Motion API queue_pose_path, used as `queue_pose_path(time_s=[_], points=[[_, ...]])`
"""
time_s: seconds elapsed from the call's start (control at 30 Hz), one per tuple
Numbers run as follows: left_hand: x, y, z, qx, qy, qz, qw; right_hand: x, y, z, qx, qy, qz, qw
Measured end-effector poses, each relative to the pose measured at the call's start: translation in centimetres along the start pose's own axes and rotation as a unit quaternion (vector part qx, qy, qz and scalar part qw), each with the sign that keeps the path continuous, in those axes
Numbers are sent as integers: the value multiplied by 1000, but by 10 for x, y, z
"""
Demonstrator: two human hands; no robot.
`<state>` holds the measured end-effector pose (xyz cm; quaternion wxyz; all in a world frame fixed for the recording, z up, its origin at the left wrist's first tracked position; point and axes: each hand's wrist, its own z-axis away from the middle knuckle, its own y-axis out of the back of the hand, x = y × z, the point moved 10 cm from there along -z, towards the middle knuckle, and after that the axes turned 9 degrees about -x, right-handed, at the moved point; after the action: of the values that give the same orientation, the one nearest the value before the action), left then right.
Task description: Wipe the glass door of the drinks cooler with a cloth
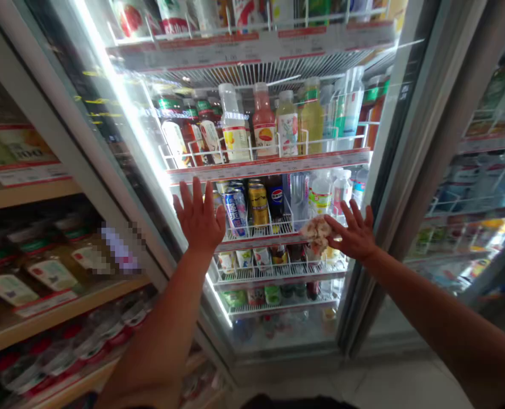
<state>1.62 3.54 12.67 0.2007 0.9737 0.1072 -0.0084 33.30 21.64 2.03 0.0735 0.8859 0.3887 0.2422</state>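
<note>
The person's right hand [354,236] has its thumb and index finger on the right edge of a pale, pinkish-beige crumpled cloth [316,230], apparently pinching it, with the other fingers spread and raised. The cloth lies just left of that palm, at the fingertips, bunched so that it shows no clear long axis. The right hand is plainly the nearer one. The left hand [199,218] is well to the left of the cloth and slightly higher, empty, its fingers fanned upward and its palm turned away from the wearer. Both hands are before a tall, clear glass cooler door [292,343] that carries reflections; whether the left palm or the cloth presses on the pane cannot be told.

Behind the glass, left of the cloth, stand a slim gold metal can [258,204] and, farther left, a white-and-blue metal can [236,211]. A dark cola bottle with a blue label [276,196] is up and to the left of the cloth, and a clear plastic bottle with a yellow-green label [319,197] is just above it. Higher still is a bottle of pink drink [264,128]. Well right of the cloth runs a grey metal door frame [426,136]; far left is a light wooden shelf [30,196].
</note>
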Motion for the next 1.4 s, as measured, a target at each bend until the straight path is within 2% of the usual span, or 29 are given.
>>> queue_pose_path(time_s=[0.13,0.27,0.33,0.57,0.77,0.87,0.97,1.1,1.17,1.23,1.3,1.4], points=[[1,-5,4,-3,-2,-8,1000,-12,6,-3,-5,-26,-25,999],[1,-6,3,-14,7,23,1000,-57,2,-9,-34,33,-46,998],[-1,-5,2,-18,10,33,999,-70,-3,-11,-45,45,-48,997],[-1,-5,4,-18,10,39,999,-72,-4,-16,-5,62,-61,996],[0,-3,4,-1,1,32,999,-73,-4,-14,-40,50,-88,994],[1,-1,4,8,-8,29,1000,-73,-2,-16,-64,69,-70,993],[0,-1,5,13,-12,25,1000,-52,10,-30,-47,47,-28,997],[-1,-4,6,3,-6,24,1000,15,39,-61,54,-85,-41,994],[-1,-4,6,1,-4,25,1000,42,49,-76,95,-122,-66,986],[-1,-4,6,4,-5,25,1000,60,51,-89,108,-155,-89,978],[1,-2,7,11,-13,20,1000,63,52,-98,121,-166,-107,973],[2,1,7,24,-22,13,999,44,55,-104,153,-128,-136,970]])
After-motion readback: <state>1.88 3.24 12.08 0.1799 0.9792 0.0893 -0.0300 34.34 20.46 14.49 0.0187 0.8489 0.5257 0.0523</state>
